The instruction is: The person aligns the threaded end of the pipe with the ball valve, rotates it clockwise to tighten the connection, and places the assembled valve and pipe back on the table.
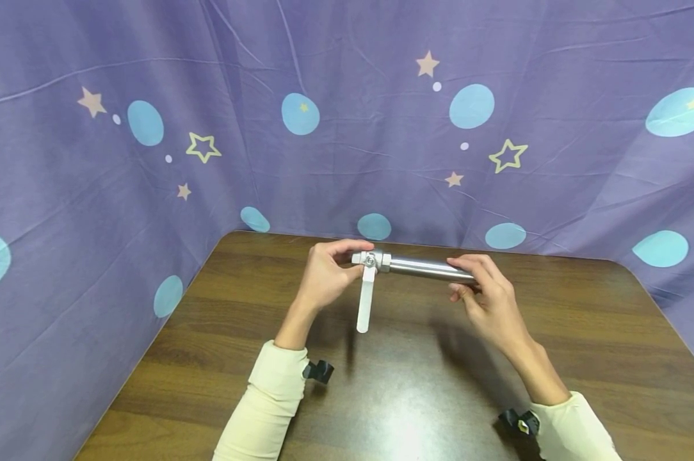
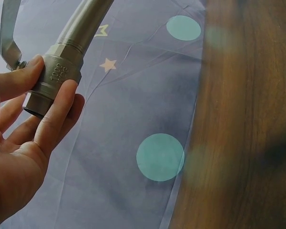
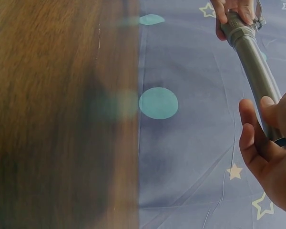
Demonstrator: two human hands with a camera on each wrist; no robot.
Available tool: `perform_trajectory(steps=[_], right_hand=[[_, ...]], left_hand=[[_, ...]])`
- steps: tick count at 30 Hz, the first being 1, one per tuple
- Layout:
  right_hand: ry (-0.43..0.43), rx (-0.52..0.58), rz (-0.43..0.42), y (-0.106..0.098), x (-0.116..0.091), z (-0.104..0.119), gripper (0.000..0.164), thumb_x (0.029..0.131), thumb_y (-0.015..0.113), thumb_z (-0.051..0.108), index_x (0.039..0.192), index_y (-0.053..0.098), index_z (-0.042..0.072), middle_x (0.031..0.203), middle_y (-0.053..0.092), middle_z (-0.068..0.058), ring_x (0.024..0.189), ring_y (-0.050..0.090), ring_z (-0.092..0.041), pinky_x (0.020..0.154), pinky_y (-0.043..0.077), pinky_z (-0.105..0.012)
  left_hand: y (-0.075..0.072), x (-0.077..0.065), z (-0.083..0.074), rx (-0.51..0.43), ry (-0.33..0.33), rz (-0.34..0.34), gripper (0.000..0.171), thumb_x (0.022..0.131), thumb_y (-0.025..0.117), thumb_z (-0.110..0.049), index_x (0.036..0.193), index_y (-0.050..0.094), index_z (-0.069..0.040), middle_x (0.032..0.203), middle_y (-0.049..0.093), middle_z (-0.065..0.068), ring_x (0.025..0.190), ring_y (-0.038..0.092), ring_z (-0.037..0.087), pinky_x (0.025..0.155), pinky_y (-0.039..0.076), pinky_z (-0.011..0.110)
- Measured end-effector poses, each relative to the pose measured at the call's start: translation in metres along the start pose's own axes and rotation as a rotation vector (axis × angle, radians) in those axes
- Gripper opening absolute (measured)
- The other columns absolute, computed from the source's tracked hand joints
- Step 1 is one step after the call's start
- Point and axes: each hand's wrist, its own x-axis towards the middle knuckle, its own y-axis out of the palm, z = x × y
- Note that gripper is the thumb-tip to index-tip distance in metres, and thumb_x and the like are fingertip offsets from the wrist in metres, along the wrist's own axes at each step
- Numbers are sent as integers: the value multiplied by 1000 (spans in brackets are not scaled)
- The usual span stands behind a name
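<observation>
A metal ball valve with a long lever handle is joined to a shiny steel pipe. Both are held above the table, the pipe lying roughly sideways in the head view. My left hand grips the valve body between thumb and fingers, near its free end; raised lettering shows on the valve body in the left wrist view. My right hand pinches the far end of the pipe between thumb and fingers. In the head view the lever points toward me.
Beneath the hands lies a brown wooden table with rounded far corners. A purple curtain with stars and blue spots hangs behind it and along the left side. Black straps with small mounts sit at both wrists.
</observation>
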Motion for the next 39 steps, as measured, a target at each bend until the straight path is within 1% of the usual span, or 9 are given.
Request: perform_trajectory(steps=[4, 8, 14, 18, 21, 25, 27, 33, 39], right_hand=[[-6, -4, -7, 0, 0, -1, 49, 84, 74, -23, 130, 69, -7, 122, 66, -18, 74, 71, -10, 65, 62, -16], [-27, -6, -18, 1, 0, -3, 50, 84, 74, -23, 130, 69, -7, 122, 66, -19, 73, 72, -11, 65, 62, -17], [-47, -5, -64, 3, 0, -2, 50, 84, 74, -23, 130, 72, -4, 123, 67, -20, 80, 72, -2, 74, 62, -12], [-27, 3, -91, 4, 0, 0, 51, 83, 76, -22, 129, 74, -2, 126, 65, -21, 86, 72, 3, 78, 62, -12], [-22, 7, -95, 4, -1, 0, 51, 82, 76, -23, 128, 74, -2, 123, 64, -21, 86, 73, 3, 77, 63, -13], [-34, 26, -86, 4, -2, -1, 52, 80, 73, -28, 126, 74, -4, 117, 64, -21, 82, 73, 1, 73, 64, -15], [-41, 38, -82, 4, -1, -2, 52, 80, 73, -30, 126, 74, -5, 116, 65, -21, 81, 73, 0, 71, 64, -16], [-58, 46, -83, 4, 2, -1, 52, 81, 73, -28, 127, 74, -5, 117, 68, -19, 77, 73, -4, 69, 64, -16], [-55, 26, -72, 3, 1, -2, 51, 82, 74, -26, 128, 73, -5, 117, 69, -19, 74, 73, -7, 68, 63, -15]], left_hand=[[0, 0, 0, -13, -10, 3, 37, 78, 76, 16, 113, 81, 3, 111, 81, 23, 94, 79, 26, 84, 66, 25], [0, 0, 0, -12, -13, 3, 38, 78, 76, 16, 114, 81, 3, 112, 81, 22, 95, 79, 27, 84, 66, 25], [0, 0, -2, -10, -19, 3, 39, 78, 75, 16, 114, 81, 2, 113, 81, 22, 97, 80, 30, 84, 67, 27], [0, -1, -2, -10, -20, 3, 40, 78, 75, 16, 114, 81, 1, 113, 81, 21, 98, 80, 30, 84, 66, 26], [0, -1, -1, -7, -15, 3, 39, 78, 75, 16, 114, 81, 1, 113, 81, 21, 98, 80, 30, 85, 67, 28], [0, -1, -1, -4, -15, 8, 38, 79, 75, 16, 114, 81, 2, 112, 81, 22, 97, 79, 28, 87, 67, 35], [0, -1, -1, -4, -18, 9, 38, 79, 75, 16, 114, 81, 2, 112, 81, 22, 96, 79, 28, 88, 67, 36], [-1, -1, -1, -10, -6, 4, 38, 79, 74, 16, 114, 81, 3, 112, 81, 23, 96, 79, 28, 84, 67, 26], [0, -1, -2, -11, 0, 7, 38, 79, 75, 16, 114, 81, 3, 112, 81, 23, 94, 79, 26, 83, 67, 26]])
